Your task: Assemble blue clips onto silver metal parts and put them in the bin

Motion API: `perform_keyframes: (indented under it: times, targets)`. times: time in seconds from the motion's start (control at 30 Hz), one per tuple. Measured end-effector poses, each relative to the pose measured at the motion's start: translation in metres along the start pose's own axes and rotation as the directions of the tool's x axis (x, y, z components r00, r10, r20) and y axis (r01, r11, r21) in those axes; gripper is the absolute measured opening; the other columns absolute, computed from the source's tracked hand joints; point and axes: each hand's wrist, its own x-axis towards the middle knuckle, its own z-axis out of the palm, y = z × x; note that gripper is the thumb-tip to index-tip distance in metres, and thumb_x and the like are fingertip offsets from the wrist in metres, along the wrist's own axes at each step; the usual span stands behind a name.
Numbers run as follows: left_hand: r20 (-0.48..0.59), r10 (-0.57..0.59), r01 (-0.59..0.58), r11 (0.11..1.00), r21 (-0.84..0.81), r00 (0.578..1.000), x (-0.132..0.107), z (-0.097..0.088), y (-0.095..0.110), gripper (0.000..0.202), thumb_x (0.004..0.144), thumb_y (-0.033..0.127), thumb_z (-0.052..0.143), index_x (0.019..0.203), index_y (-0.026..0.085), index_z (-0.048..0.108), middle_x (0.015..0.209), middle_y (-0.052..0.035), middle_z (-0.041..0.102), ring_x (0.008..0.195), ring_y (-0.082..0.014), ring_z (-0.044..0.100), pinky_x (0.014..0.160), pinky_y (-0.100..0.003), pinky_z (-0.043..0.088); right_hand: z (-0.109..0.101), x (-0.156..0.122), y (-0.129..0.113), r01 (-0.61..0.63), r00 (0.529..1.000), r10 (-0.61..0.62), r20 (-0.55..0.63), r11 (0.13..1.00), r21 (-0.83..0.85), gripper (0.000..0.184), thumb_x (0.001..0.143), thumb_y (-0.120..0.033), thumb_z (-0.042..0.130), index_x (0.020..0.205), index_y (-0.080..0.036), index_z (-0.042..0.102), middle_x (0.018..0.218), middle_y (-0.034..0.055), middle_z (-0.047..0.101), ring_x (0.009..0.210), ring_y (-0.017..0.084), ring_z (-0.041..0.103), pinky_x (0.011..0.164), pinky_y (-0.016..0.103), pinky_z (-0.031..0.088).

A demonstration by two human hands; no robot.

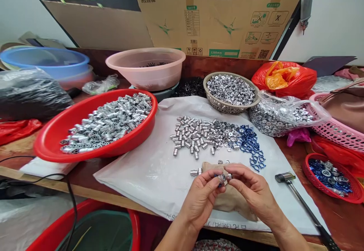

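Note:
My left hand (201, 197) and my right hand (252, 189) meet low in the middle, pinching a small silver metal cylinder (222, 178) fitted with a blue part. Its ends sit between the fingertips of both hands, and the fingers hide part of it. Beneath my hands lies a folded tan cloth pad (231, 201) on a white plastic sheet (136, 179). A single silver cylinder (195, 173) lies just left of my left hand. Farther up the sheet is a pile of silver cylinders, ring parts and blue clips (216, 137).
A red basin of silver cylinders (48, 145) stands left. A woven basket of silver rings (216, 101) and a bulging plastic bag (273, 118) are behind the sheet. On the right lie a small hammer (286, 178) and a red basket of blue-and-silver parts (327, 177). A red bin (85, 209) sits below the table edge.

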Motion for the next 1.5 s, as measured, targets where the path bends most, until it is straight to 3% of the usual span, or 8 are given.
perform_keyframes:
  times: [0.3, 0.67, 1.1, 1.23, 1.37, 1.5]
  targets:
    - [-0.016, -0.009, 0.009, 1.0, 0.018, 1.0, -0.006, 0.002, 0.001, 0.027, 0.055, 0.019, 0.083, 0.078, 0.012, 0.071, 0.074, -0.0034, 0.067, 0.064, -0.0083, 0.058, 0.06, -0.018, 0.049, 0.0, -0.006, -0.002, 0.007, 0.999, -0.005, 0.031, 0.999, -0.053, 0.021, 0.079, -0.028, 0.064, 0.099, -0.03, 0.07, 0.1, 0.0024, 0.072, 0.095, 0.02, 0.066, 0.084, 0.032, 0.054]
    - [0.01, -0.017, 0.017, 0.998, 0.052, 1.0, -0.01, 0.0, 0.002, 0.027, 0.054, 0.021, 0.084, 0.077, 0.013, 0.072, 0.071, -0.0029, 0.068, 0.062, -0.0087, 0.058, 0.062, -0.019, 0.048, 0.001, -0.005, -0.012, 0.009, 0.998, -0.011, -0.061, 1.0, -0.024, 0.018, 0.071, -0.03, 0.072, 0.088, -0.028, 0.075, 0.088, 0.0043, 0.075, 0.079, 0.021, 0.07, 0.07, 0.03, 0.059]
    - [0.017, -0.001, 0.0, 0.994, 0.112, 1.0, -0.012, 0.002, 0.004, 0.024, 0.054, 0.021, 0.083, 0.074, 0.014, 0.073, 0.071, -0.0035, 0.069, 0.061, -0.0086, 0.059, 0.063, -0.019, 0.045, 0.004, -0.013, -0.008, 0.04, 0.997, -0.042, -0.062, 0.999, -0.029, 0.017, 0.074, -0.031, 0.07, 0.091, -0.029, 0.074, 0.088, 0.0035, 0.074, 0.08, 0.021, 0.07, 0.073, 0.032, 0.059]
    - [0.0, 0.03, -0.03, 0.987, 0.16, 1.0, -0.014, 0.003, 0.004, 0.024, 0.053, 0.022, 0.083, 0.074, 0.014, 0.073, 0.066, -0.003, 0.069, 0.058, -0.0078, 0.058, 0.062, -0.019, 0.045, 0.008, -0.02, -0.004, 0.142, 0.982, -0.155, -0.112, 0.983, -0.118, 0.02, 0.076, -0.025, 0.068, 0.094, -0.031, 0.073, 0.086, 0.0023, 0.074, 0.078, 0.019, 0.069, 0.07, 0.03, 0.058]
    - [-0.03, 0.029, -0.023, 0.981, 0.191, 0.999, -0.013, 0.006, 0.002, 0.024, 0.052, 0.022, 0.084, 0.072, 0.014, 0.073, 0.059, -0.0014, 0.067, 0.054, -0.008, 0.058, 0.06, -0.019, 0.045, 0.011, -0.028, 0.001, 0.281, 0.937, -0.321, -0.139, 0.928, -0.244, 0.026, 0.078, -0.019, 0.066, 0.1, -0.031, 0.071, 0.086, 0.0029, 0.074, 0.077, 0.018, 0.068, 0.068, 0.03, 0.057]
    - [-0.03, 0.005, 0.001, 0.981, 0.195, 1.0, -0.012, 0.007, -0.003, 0.027, 0.05, 0.025, 0.085, 0.072, 0.013, 0.073, 0.064, -0.0026, 0.069, 0.054, -0.0074, 0.058, 0.06, -0.018, 0.046, 0.012, -0.035, 0.005, 0.277, 0.917, -0.341, -0.207, 0.917, -0.286, 0.024, 0.079, -0.019, 0.065, 0.1, -0.03, 0.071, 0.084, 0.0034, 0.073, 0.075, 0.018, 0.068, 0.067, 0.03, 0.057]
